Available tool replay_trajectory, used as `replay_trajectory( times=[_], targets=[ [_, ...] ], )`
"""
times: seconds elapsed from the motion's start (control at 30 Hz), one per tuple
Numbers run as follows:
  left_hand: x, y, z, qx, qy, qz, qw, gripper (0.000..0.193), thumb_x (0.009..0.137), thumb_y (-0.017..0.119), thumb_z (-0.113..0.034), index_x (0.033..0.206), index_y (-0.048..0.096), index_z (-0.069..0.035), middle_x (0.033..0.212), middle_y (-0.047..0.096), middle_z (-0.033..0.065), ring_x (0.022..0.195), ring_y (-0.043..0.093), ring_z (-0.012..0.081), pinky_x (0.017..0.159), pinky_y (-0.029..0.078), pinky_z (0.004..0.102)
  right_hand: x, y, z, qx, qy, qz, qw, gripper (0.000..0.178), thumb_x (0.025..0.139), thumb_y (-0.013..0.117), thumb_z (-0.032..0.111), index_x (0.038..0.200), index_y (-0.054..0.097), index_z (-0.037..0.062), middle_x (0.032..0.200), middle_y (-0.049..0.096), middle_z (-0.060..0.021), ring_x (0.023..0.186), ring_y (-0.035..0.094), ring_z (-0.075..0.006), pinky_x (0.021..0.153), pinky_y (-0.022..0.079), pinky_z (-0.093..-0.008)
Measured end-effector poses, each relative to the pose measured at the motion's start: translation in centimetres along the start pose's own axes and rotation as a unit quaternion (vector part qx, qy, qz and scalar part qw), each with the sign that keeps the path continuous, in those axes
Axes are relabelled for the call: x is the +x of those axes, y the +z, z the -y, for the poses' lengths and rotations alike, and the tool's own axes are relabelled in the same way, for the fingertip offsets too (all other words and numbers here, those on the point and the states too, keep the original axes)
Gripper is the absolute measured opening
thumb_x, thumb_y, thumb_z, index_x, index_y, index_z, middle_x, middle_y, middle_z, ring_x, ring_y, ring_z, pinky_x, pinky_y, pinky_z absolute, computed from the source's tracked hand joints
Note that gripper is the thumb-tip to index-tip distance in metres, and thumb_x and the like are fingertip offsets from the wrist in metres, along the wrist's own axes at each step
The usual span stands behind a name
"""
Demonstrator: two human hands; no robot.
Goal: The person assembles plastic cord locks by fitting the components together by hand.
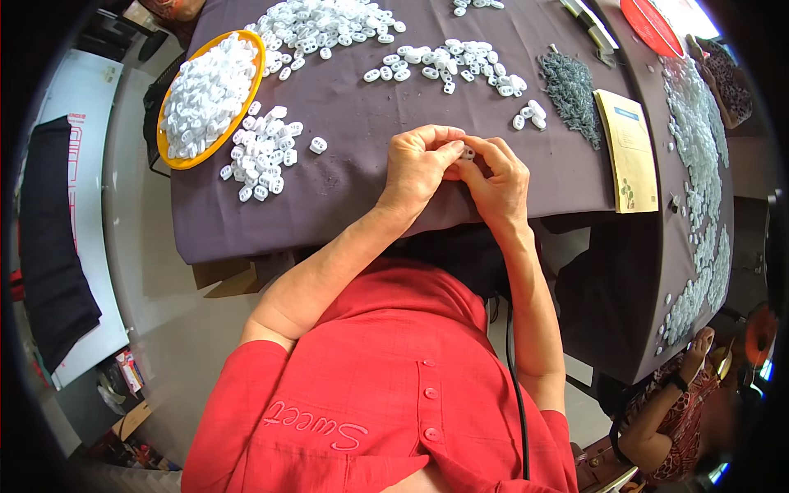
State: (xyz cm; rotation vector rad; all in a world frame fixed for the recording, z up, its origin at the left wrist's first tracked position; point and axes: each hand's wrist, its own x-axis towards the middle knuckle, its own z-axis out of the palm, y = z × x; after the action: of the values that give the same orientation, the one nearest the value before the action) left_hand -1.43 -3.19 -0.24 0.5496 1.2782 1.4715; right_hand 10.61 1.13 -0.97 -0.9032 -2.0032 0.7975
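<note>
Holding a small white piece (468, 153), partly hidden, pinched between the closed fingers (449, 151) of left hand (411, 166) and right hand (502, 182), over the near side of the worktop (345, 209). Beneath, matte, softly wrinkled purple-brown cloth (353, 177). To the left, a round yellow bowl (260, 67) heaped with smooth, rounded white pieces (212, 99); to the right, a spiky grey heap (573, 92) beside a flat tan packet (629, 156).

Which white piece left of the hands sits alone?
The single white piece just right of the small pile by the orange dish: a gap surrounds it, while the others there lie in or close to heaps.
</note>
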Motion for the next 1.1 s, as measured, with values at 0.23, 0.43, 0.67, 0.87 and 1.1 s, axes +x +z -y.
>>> replay_trajectory(
  times=[0.23,0.43,0.67,0.87,1.1],
  targets=[
    [0.0,0.0,0.2,0.000,0.014,-0.025,1.000,0.013,0.082,0.059,-0.003,0.091,0.062,0.004,0.075,0.064,0.0070,0.062,0.061,0.0101,0.053,0.052,0.0219,-0.9,-0.1,0.3,0.073,0.096,0.009,0.993,0.038,0.074,0.063,-0.003,0.111,0.057,0.0024,0.081,0.057,-0.0010,0.064,0.052,-0.0055,0.056,0.043,-0.0185],
    [0.1,0.0,0.1,0.040,0.020,-0.010,0.999,0.014,0.083,0.059,-0.005,0.093,0.062,0.004,0.077,0.064,0.0074,0.064,0.061,0.0107,0.053,0.052,0.0223,-0.8,-0.3,0.9,0.198,0.200,0.005,0.960,0.038,0.080,0.058,-0.003,0.117,0.050,0.0007,0.083,0.059,-0.0023,0.068,0.055,-0.0057,0.056,0.044,-0.0170],
    [-0.1,-0.7,-0.3,0.024,-0.012,0.061,0.998,0.014,0.084,0.057,-0.005,0.096,0.061,0.002,0.086,0.065,0.0081,0.074,0.063,0.0136,0.058,0.054,0.0237,-0.5,-0.6,0.9,0.267,0.238,0.015,0.934,0.039,0.080,0.059,-0.003,0.118,0.047,-0.0006,0.083,0.062,-0.0066,0.065,0.057,-0.0064,0.055,0.045,-0.0170],
    [-0.2,-0.2,-0.2,0.034,-0.011,0.032,0.999,0.012,0.083,0.058,-0.003,0.093,0.062,0.002,0.083,0.065,0.0077,0.072,0.063,0.0142,0.059,0.054,0.0253,-0.3,-0.7,0.8,0.289,0.240,0.017,0.927,0.041,0.080,0.060,-0.002,0.118,0.045,-0.0007,0.082,0.062,-0.0065,0.065,0.057,-0.0067,0.056,0.046,-0.0174],
    [-0.2,0.1,-0.1,0.014,-0.024,0.014,1.000,0.009,0.081,0.060,-0.002,0.089,0.062,0.002,0.079,0.065,0.0081,0.067,0.063,0.0150,0.060,0.053,0.0259,-0.6,-0.3,0.6,0.273,0.205,-0.005,0.940,0.036,0.079,0.060,-0.002,0.113,0.046,-0.0022,0.077,0.060,-0.0065,0.062,0.055,-0.0071,0.055,0.046,-0.0192]
  ],
)
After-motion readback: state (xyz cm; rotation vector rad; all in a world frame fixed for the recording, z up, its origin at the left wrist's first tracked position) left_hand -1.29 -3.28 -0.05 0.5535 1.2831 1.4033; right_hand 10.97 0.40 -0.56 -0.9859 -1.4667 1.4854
